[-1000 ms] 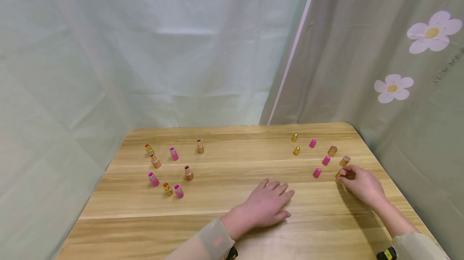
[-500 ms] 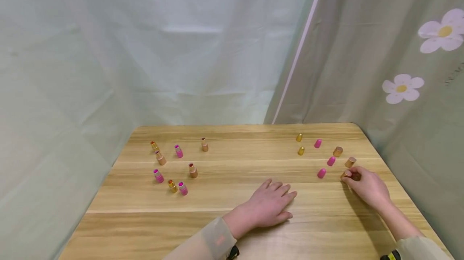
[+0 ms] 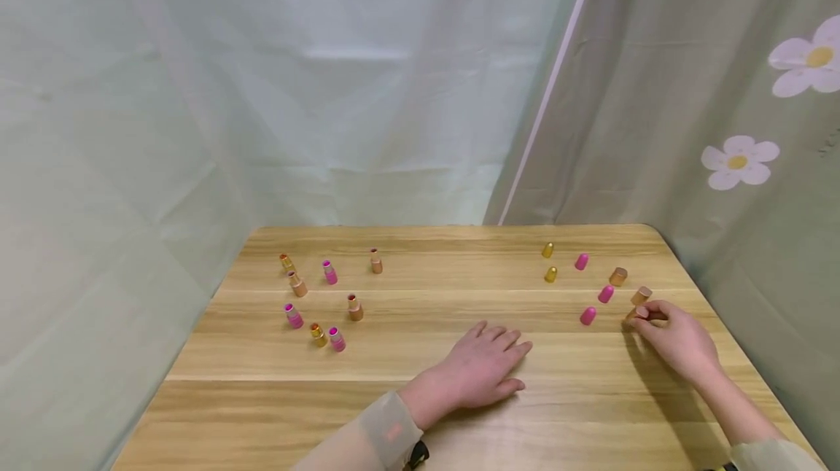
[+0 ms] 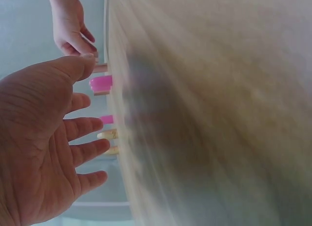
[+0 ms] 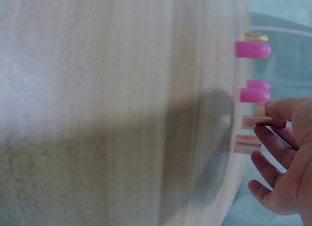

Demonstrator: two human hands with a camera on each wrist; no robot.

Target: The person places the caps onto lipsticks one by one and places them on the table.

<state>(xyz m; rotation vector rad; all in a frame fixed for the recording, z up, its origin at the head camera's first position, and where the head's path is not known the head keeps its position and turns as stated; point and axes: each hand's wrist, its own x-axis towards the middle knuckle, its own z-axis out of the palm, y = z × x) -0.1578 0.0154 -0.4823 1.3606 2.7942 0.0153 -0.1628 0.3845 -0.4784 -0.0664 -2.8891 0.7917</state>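
At the right of the head view, my right hand [image 3: 682, 343] pinches a copper-coloured lipstick cap [image 5: 270, 122] between thumb and fingers. Two more copper caps [image 3: 618, 276] stand just beyond it. Pink rounded caps [image 3: 588, 316] and two gold caps [image 3: 550, 275] stand to its left. My left hand [image 3: 469, 369] is palm down at the middle of the table, fingers spread, holding nothing. In the left wrist view its fingers are apart and its palm [image 4: 34, 157] shows. Several uncapped lipstick tubes in pink [image 3: 337, 340], gold [image 3: 318, 336] and copper [image 3: 355, 308] stand at the left.
The wooden table [image 3: 453, 267] has light grain and rounded far corners. Pale curtains [image 3: 367, 92] hang close behind and beside it, with white printed flowers [image 3: 739, 162] on the right one.
The head view has turned slightly, so the tubes and caps appear further right. My right hand keeps its pinch on the copper cap, with little visible movement. The left hand stays spread.
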